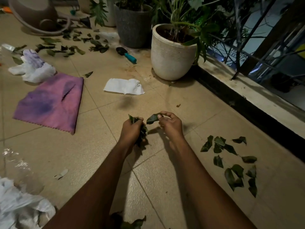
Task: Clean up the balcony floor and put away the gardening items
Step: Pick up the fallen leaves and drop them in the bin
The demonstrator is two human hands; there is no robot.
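Early stage: left hand (132, 131) is gripping a leaf bunch (142, 135), right hand (170, 123) pinching one leaf (153, 118); lower-right leaves (232, 176), upper-left debris (74, 45) (probably leaves) and trowel (126, 54) are awaiting collection.

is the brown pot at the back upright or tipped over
Tipped over: the brown pot lies on its side, its base facing the camera.

Matt ribbed pot (171, 53), glossy leaves (234, 171), soft purple cloth (49, 103), smooth tiles (165, 179).
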